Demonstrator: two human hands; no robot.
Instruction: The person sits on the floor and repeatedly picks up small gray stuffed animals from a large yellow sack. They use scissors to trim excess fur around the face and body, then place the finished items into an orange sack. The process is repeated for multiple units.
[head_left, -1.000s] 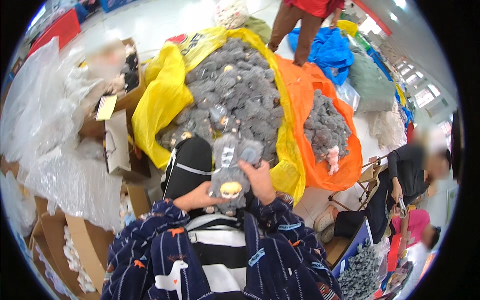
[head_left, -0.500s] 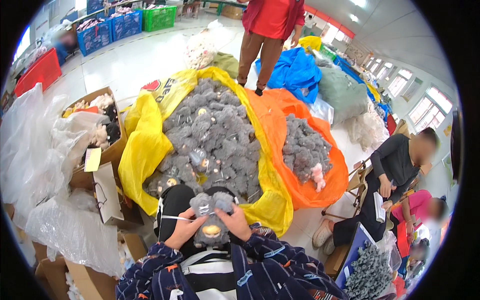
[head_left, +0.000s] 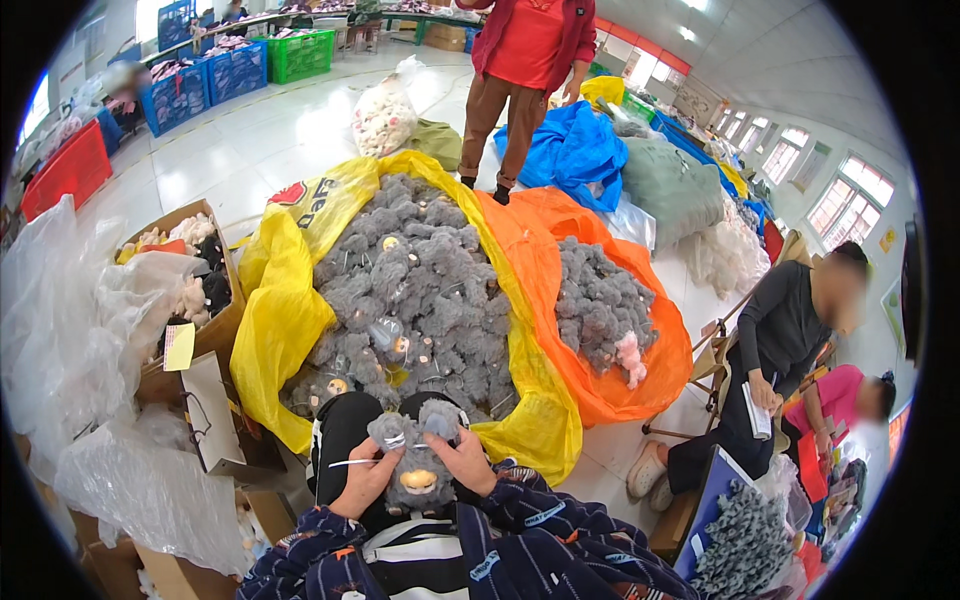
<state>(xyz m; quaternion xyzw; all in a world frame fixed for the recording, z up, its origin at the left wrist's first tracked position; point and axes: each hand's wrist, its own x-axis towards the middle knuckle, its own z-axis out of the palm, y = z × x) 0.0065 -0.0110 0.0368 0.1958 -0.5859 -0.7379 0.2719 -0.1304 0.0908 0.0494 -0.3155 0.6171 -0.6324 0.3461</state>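
On my lap sits a grey plush toy (head_left: 418, 498) with two round ears and a yellow muzzle, its face turned up. My left hand (head_left: 366, 482) pinches it beside the left ear. A thin white strip (head_left: 347, 463) sticks out leftward from those fingers, and white bands show at the base of that ear. My right hand (head_left: 468, 464) is closed on the toy's other side, thumb and fingers by the right ear. Just beyond my knees, a wide yellow sack (head_left: 545, 400) lies spread, heaped with grey plush toys (head_left: 420, 270).
An orange sack (head_left: 660, 395) to the right holds more grey plush and a pink toy (head_left: 630, 360). Cardboard boxes (head_left: 235, 310) and clear plastic (head_left: 150, 480) crowd my left. One person stands (head_left: 525, 60) beyond the sacks; another sits (head_left: 775, 330) at right with a white pad.
The view has shifted slightly. The plush toy is more upright, with its muzzle more fully showing; my fingers have shifted a little about its ears, and the white strip still sticks out left.
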